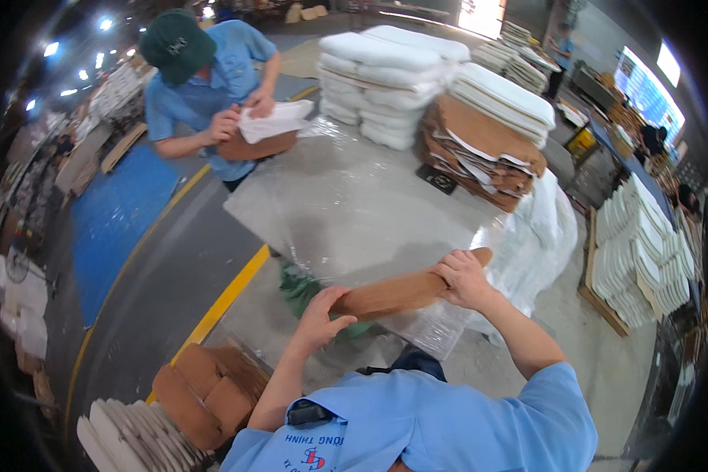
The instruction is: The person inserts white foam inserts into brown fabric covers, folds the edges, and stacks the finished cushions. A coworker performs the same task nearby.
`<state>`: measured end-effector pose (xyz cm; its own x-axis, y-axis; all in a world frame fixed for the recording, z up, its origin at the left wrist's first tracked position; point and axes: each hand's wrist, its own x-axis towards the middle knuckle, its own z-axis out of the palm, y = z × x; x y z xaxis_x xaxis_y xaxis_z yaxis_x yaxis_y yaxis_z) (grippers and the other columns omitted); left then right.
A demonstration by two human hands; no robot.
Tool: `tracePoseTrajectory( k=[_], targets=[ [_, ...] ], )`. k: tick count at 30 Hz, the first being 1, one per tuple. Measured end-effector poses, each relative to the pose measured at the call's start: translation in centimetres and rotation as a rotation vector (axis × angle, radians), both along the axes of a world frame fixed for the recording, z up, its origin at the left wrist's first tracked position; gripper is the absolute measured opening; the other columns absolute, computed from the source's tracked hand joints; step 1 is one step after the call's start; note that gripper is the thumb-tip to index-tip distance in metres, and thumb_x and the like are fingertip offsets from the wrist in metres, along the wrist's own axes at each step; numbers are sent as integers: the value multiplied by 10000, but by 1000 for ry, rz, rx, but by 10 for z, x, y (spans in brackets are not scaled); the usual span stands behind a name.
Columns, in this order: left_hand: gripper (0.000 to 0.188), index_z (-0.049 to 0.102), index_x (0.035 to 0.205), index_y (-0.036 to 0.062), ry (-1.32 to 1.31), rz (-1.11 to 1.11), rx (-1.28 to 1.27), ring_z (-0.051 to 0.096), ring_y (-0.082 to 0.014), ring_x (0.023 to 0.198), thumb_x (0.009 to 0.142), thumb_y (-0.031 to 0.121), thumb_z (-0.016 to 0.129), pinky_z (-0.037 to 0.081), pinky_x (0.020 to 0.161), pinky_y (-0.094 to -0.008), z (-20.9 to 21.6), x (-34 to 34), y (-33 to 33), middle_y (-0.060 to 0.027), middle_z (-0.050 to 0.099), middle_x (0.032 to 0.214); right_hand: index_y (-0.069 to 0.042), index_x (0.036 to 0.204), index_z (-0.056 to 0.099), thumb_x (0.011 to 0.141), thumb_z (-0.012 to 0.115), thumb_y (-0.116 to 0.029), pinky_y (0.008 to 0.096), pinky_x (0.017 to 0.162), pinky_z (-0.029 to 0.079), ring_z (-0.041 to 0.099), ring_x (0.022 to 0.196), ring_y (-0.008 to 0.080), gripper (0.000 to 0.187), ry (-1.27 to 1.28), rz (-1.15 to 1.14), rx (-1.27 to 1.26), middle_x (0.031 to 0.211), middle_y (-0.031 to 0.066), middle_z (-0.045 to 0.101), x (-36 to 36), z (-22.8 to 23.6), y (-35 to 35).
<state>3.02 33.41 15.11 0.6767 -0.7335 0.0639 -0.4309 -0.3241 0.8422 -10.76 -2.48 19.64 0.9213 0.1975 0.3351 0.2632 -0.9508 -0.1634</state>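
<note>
Between my two hands I hold a long brown cushion [393, 296] over the near edge of the plastic-wrapped table. My left hand [322, 318] grips its left end, with the thumb on the near side. Near the right end, my right hand [462, 279] closes over the top, fingers bent round the edge. Most of the cushion's underside is hidden. Beyond the hands stands a stack of brown fabric covers [488, 138] with white padded pieces [499, 102] on top. A small dark flat item [436, 178] lies beside that stack.
Tall white padding stacks [385, 79] stand on the table's far side. Across the left corner a co-worker [204, 86] handles a brown piece with white padding. Brown cushions [204, 393] and white pieces [134, 436] are piled at lower left. White pieces [637, 252] fill a pallet at right.
</note>
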Motion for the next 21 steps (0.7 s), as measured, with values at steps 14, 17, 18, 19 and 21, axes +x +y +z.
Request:
tracePoseTrajectory(
  k=[14, 17, 18, 19, 21],
  targets=[
    [739, 621, 1363, 98, -250, 154, 140, 515, -391, 1295, 683, 94, 908, 440, 1107, -490, -9, -33, -45, -140, 565, 1364, -55, 1207, 777, 983, 695, -325, 422, 910, 577, 741, 1036, 301, 359, 897, -970, 487, 1167, 154, 776, -134, -22, -238],
    [714, 640, 1329, 81, -223, 168, 101, 524, -391, 1270, 680, 160, 927, 445, 1085, -485, -5, -34, -62, -135, 572, 1343, -51, 1339, 708, 1047, 641, -360, 386, 1021, 516, 693, 1150, 246, 431, 422, -715, 1113, 1259, 124, 748, -122, -64, -218],
    [705, 649, 1316, 76, -228, 198, 122, 527, -389, 1263, 680, 184, 933, 446, 1079, -484, -3, -38, -63, -133, 575, 1336, -43, 1358, 686, 1068, 613, -379, 378, 1071, 470, 651, 1210, 235, 449, 373, -645, 1257, 1297, 127, 724, -103, -75, -202],
    [697, 658, 1303, 71, -242, 217, 137, 530, -387, 1255, 679, 208, 938, 446, 1073, -482, -1, -43, -64, -132, 578, 1328, -36, 1377, 663, 1090, 585, -398, 370, 1122, 424, 610, 1271, 223, 469, 310, -578, 1401, 1335, 130, 700, -86, -84, -179],
    [686, 673, 1286, 69, -282, 255, 194, 531, -383, 1250, 683, 257, 941, 446, 1069, -484, 8, -60, -69, -132, 582, 1317, -25, 1294, 688, 1096, 556, -405, 383, 1147, 394, 571, 1326, 243, 448, 253, -423, 1301, 1342, 147, 689, -57, -93, -142]
  ],
)
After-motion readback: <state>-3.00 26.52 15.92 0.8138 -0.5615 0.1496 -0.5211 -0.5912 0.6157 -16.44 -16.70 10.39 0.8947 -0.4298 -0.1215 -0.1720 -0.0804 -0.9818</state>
